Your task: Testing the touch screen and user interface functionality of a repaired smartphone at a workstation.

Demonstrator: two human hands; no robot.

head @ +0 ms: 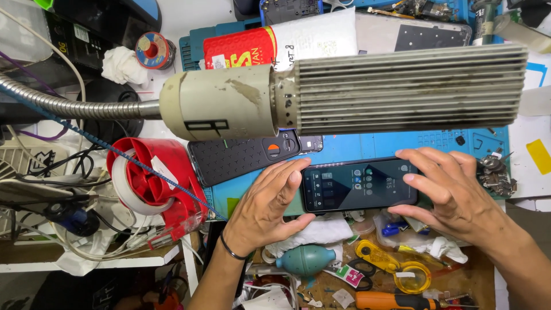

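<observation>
Smartphone [359, 185]: black, screen lit, lying lengthwise on the blue work mat [367, 146], held at both short ends between the two hands.

Left hand [270, 204]: forearm rising from the lower edge, palm turned inward, fingers straight and close together, fingertips pressed to the phone's left end; thumb reaches beneath that end. A dark band circles the wrist.

Right hand [450, 192]: forearm entering from the lower right, fingers spread and arched over the phone's right end, index along the upper edge, thumb at the lower corner; whether the palm touches the mat is unclear.

Above the fingertips: a gooseneck lamp [344, 92] with cream barrel and ribbed grey head, crossing the view. Just beyond the left fingertips: a black dotted phone case [241, 158]. Left of that wrist: a red tape dispenser [152, 186]. Below the phone: white cloth [318, 232], teal rubber air blower [305, 259], yellow magnifier [396, 270], orange screwdriver handle [381, 300].
</observation>
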